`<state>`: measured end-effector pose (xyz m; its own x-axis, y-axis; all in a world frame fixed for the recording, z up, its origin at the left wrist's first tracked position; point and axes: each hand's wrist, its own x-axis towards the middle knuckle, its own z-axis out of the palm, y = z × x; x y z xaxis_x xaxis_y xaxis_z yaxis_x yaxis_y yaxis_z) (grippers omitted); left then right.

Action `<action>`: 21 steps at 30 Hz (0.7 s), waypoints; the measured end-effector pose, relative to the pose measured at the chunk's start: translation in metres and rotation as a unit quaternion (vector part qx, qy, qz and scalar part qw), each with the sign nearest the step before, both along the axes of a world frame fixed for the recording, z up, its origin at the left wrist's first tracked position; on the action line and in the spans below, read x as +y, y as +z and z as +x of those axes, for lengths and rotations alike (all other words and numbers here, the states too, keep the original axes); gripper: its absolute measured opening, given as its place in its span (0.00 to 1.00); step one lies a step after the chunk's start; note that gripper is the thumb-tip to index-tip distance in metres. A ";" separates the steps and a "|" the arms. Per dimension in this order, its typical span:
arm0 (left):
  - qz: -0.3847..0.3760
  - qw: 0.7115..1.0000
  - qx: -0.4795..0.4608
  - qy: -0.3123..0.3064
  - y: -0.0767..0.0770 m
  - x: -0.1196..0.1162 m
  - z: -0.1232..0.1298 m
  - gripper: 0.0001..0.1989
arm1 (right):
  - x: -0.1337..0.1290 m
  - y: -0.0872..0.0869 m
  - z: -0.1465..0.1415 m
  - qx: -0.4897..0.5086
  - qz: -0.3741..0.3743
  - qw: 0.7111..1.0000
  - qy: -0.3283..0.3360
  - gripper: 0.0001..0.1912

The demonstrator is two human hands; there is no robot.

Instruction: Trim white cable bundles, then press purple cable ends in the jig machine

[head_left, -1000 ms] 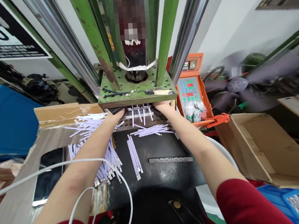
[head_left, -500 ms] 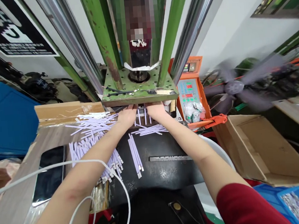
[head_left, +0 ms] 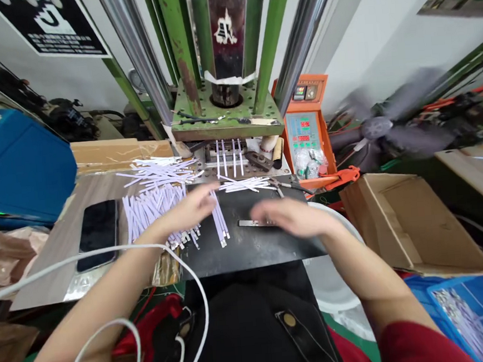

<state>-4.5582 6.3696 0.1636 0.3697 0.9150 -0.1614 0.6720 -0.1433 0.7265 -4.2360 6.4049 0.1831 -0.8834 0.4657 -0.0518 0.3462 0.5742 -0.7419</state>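
My left hand (head_left: 195, 208) hovers at the upper end of a few pale purple strips (head_left: 220, 224) with metal tips, lying on the black work surface (head_left: 247, 250). Its fingers stretch forward and apart, and I see nothing held. Smeared by motion, my right hand (head_left: 288, 216) is over a thin notched metal bar (head_left: 249, 223), hiding its right part; whether it grips the bar cannot be made out. Several strips (head_left: 234, 158) stand in the metal fixture (head_left: 210, 164) under the green press plate (head_left: 227, 129). A loose pile of strips (head_left: 245, 184) lies just in front.
Large heaps of strips (head_left: 151, 207) and a phone (head_left: 98, 234) lie at left. Pliers (head_left: 286, 186) sit near the press. An orange control box (head_left: 323, 124), a spinning fan (head_left: 377, 128), a cardboard box (head_left: 416, 223) and a white bucket (head_left: 333, 285) are at right. A white cable (head_left: 191, 285) crosses my left arm.
Both hands have come out from under the press plate toward me, the left to the purple strips, the right to the metal bar. The fixture now shows.
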 end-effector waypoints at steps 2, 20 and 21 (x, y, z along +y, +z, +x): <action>-0.174 0.974 -0.070 -0.125 -0.011 -0.082 -0.016 0.24 | -0.065 -0.033 0.048 -0.037 -0.198 0.964 0.171 0.19; -0.265 0.947 0.045 0.178 -0.183 -0.190 -0.046 0.29 | -0.117 -0.195 0.112 -0.155 -0.067 0.947 -0.272 0.15; -0.254 0.950 0.062 0.170 -0.184 -0.191 -0.047 0.28 | -0.117 -0.198 0.113 -0.156 -0.065 0.947 -0.272 0.15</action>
<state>-4.6054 6.1791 -0.0209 0.0168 0.7711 -0.6364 0.7021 0.4441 0.5566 -4.1235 6.2878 -0.0150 -0.4467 0.8198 -0.3582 0.7783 0.1587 -0.6075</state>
